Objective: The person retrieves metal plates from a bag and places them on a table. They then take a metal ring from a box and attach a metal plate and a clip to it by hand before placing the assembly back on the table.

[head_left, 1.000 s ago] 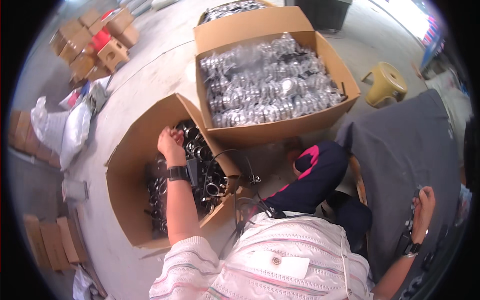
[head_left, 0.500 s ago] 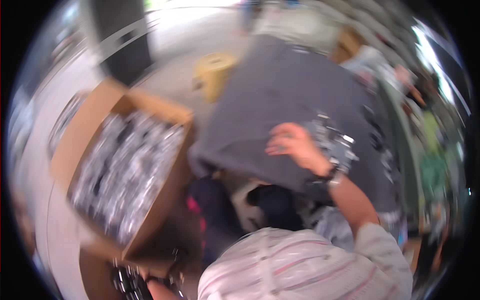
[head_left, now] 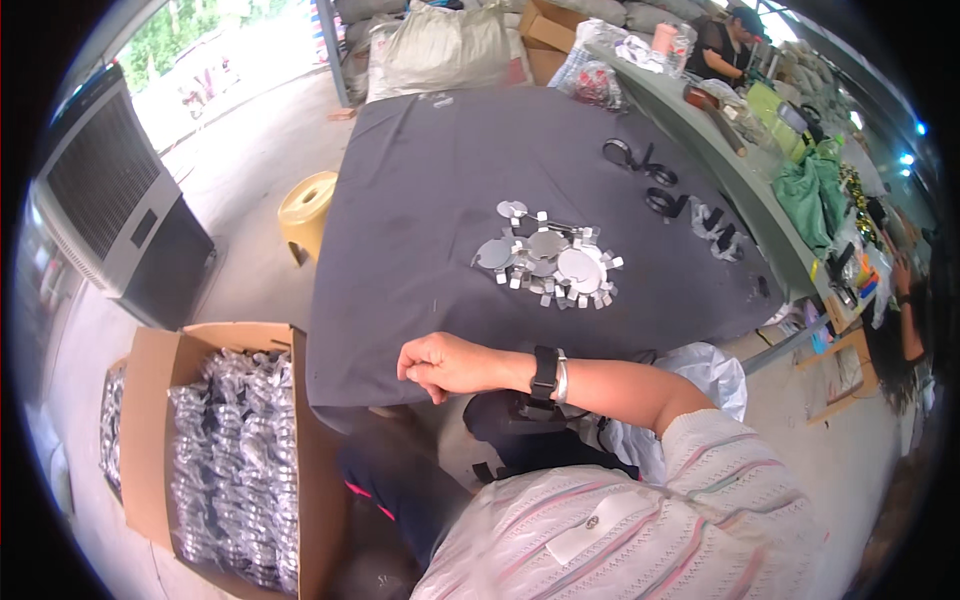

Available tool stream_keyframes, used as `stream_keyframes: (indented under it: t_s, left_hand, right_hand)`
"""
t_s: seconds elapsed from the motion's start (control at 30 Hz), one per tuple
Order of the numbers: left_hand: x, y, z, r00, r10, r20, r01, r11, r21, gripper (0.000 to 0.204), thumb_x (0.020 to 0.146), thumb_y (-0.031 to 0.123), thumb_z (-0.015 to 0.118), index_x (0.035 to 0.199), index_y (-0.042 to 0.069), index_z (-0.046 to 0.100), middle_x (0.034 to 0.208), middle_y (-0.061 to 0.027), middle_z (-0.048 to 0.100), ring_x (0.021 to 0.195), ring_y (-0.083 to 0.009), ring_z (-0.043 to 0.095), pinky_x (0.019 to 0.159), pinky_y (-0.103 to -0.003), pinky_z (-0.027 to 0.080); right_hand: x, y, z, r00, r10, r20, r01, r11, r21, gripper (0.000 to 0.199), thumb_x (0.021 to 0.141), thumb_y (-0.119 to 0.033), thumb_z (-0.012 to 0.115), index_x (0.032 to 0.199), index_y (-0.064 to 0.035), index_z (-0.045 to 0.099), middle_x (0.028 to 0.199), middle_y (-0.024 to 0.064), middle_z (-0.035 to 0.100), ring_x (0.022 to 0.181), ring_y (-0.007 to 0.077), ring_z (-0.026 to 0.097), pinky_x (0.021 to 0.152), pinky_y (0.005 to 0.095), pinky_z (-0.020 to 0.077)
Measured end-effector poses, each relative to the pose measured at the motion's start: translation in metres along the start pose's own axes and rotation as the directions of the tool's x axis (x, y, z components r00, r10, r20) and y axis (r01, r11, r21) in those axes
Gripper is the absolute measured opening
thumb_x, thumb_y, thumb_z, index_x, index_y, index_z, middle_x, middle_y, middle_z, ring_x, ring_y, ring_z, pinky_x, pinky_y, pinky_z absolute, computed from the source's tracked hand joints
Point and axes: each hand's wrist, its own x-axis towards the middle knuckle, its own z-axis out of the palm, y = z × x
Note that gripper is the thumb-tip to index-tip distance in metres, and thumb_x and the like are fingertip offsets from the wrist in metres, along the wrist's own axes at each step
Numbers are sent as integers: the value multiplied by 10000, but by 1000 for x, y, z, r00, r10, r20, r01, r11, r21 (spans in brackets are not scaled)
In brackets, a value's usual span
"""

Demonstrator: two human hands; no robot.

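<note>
My right hand (head_left: pixel 445 363) is over the near left part of the grey cloth-covered table (head_left: pixel 400 220). Its fingers curl downward; the palm side is hidden, so I cannot make out whether anything is in them. A black band and a light bracelet circle that wrist. Beyond the hand lies a loose pile of flat silver discs with small square tabs (head_left: pixel 578 267), apart from it. My left hand is out of view. On the left, an open cardboard box (head_left: pixel 150 440) holds rows of shiny, clear-wrapped pieces (head_left: pixel 240 470).
Black strap loops (head_left: pixel 660 203) lie at the table's right side. A yellow stool (head_left: pixel 306 205) and a grey air cooler (head_left: pixel 110 200) stand left. A green-grey bench (head_left: pixel 700 125) with clutter runs along the right; a person (head_left: pixel 722 50) works behind it. White sacks (head_left: pixel 445 50) stand beyond.
My right hand has moved left and nearer, away from the disc pile, its fingers more curled. My left hand, at the lower left before, has left the view. The view has turned and sharpened.
</note>
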Motion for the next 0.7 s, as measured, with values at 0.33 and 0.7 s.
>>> stream_keyframes:
  t_s: [0.33,0.7]
  left_hand:
    - [-10,41,-25,975,49,217,-23,992,-120,299,923,222,549,1008,-44,655,925,-133,664,816,-223,620,693,-323,480]
    - [-29,-34,290,684,70,726,116,972,-203,281,946,262,519,809,29,594,571,41,349,499,-81,348,460,-242,279]
  right_hand:
    - [-8,-29,42,852,-522,-31,506,838,-205,235,823,-117,599,1008,27,587,845,217,649,806,374,633,705,408,482]
    - [-89,-9,-58,761,-270,-590,-316,641,-700,220,810,-40,540,1009,48,501,922,237,599,875,404,610,722,474,493]
